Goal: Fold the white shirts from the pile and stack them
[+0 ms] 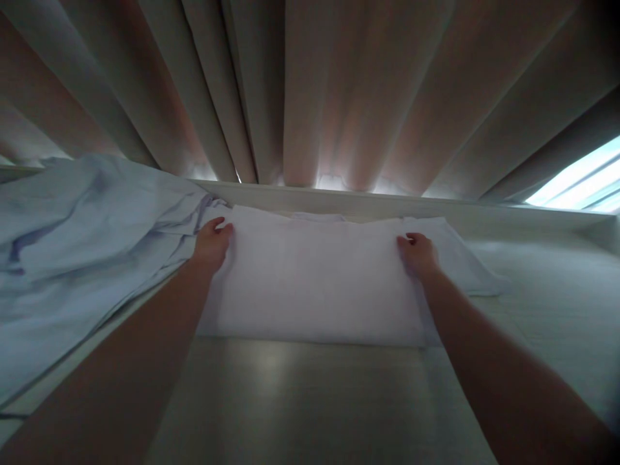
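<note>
A white shirt [317, 281] lies folded into a wide rectangle on the pale surface. What looks like its collar edge peeks out at the top middle, and a sleeve-like flap [460, 258] spreads to the right. My left hand [212, 244] is closed in a pinch at the shirt's upper left corner. At the upper right, my right hand [419, 253] pinches the opposite side, thumb and fingers curled over the cloth. The fabric between my hands is fairly flat. Fingertip contact is partly hidden and slightly blurred.
A rumpled heap of pale bluish-white cloth [97, 219] fills the left, close to my left forearm. Long brownish curtains [358, 97] hang behind a low raised ledge [368, 200]. Bright light enters through a window [581, 174] at the right. The pale wood-like surface [300, 400] extends toward me.
</note>
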`<state>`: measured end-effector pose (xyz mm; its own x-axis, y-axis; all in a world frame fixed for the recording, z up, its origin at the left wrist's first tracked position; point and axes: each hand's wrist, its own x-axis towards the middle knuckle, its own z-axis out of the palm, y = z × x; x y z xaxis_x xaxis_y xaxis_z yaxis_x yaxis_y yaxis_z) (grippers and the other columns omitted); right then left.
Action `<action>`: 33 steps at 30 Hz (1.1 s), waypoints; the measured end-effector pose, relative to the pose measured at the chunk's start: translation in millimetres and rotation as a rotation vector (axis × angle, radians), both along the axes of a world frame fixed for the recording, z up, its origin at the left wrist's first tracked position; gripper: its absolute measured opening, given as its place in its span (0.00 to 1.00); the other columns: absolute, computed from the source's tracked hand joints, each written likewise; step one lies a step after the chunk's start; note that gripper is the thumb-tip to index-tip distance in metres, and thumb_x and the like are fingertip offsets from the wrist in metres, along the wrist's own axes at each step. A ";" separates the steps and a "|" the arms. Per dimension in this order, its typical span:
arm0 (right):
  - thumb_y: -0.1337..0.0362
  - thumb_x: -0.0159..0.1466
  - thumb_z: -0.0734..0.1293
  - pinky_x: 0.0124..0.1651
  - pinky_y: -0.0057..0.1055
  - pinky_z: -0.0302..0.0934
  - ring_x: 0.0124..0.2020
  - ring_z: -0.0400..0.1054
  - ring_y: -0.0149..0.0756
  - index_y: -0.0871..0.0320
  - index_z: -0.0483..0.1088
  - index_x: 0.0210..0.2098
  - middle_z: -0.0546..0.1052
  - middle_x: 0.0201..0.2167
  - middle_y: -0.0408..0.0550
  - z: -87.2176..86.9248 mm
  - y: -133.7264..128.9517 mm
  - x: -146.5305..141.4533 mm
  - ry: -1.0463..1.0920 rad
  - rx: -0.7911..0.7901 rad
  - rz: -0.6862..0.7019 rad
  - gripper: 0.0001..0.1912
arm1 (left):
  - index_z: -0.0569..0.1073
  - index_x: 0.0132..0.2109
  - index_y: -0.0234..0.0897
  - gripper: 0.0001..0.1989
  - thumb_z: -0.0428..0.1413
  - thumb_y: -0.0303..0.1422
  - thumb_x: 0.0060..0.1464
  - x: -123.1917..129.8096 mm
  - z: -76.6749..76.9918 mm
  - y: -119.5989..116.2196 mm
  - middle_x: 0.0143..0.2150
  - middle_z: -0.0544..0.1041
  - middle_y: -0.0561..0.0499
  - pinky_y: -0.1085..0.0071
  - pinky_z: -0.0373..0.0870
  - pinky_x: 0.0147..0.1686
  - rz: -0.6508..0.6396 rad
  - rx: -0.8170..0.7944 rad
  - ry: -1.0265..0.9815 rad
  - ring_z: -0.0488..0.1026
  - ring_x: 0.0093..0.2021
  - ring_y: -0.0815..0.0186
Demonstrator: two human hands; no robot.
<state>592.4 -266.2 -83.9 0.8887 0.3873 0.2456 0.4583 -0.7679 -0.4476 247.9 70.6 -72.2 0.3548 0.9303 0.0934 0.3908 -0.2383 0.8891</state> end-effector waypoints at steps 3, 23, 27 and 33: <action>0.54 0.59 0.57 0.48 0.41 0.54 0.49 0.60 0.47 0.66 0.58 0.55 0.67 0.50 0.62 4.7 1.3 -21.9 -0.206 -0.043 0.133 0.30 | 0.60 0.56 0.29 0.27 0.48 0.41 0.52 -4.4 9.2 -25.1 0.52 0.67 0.37 0.55 0.57 0.52 0.049 0.421 0.324 0.63 0.52 0.53; 0.45 0.62 0.47 0.58 0.54 0.26 0.63 0.28 0.52 0.53 0.42 0.63 0.38 0.64 0.50 -24.7 -32.7 -180.8 -0.099 -0.508 0.459 0.34 | 0.48 0.62 0.47 0.33 0.36 0.54 0.53 -67.5 -28.4 -159.9 0.66 0.43 0.46 0.48 0.30 0.56 -0.482 0.630 0.868 0.36 0.64 0.49; 0.44 0.62 0.46 0.58 0.54 0.26 0.63 0.28 0.51 0.54 0.42 0.63 0.39 0.64 0.50 -23.9 -33.8 -184.4 -0.094 -0.504 0.449 0.34 | 0.50 0.62 0.46 0.33 0.36 0.54 0.53 -67.6 -27.8 -162.5 0.66 0.43 0.46 0.48 0.31 0.56 -0.472 0.628 0.868 0.36 0.64 0.49; 0.44 0.61 0.47 0.58 0.53 0.26 0.63 0.28 0.51 0.54 0.42 0.63 0.39 0.64 0.51 -20.2 -53.0 -200.0 -0.092 -0.514 0.436 0.34 | 0.50 0.62 0.46 0.32 0.37 0.53 0.53 -81.1 -22.3 -179.5 0.66 0.44 0.46 0.48 0.31 0.56 -0.483 0.617 0.863 0.36 0.64 0.49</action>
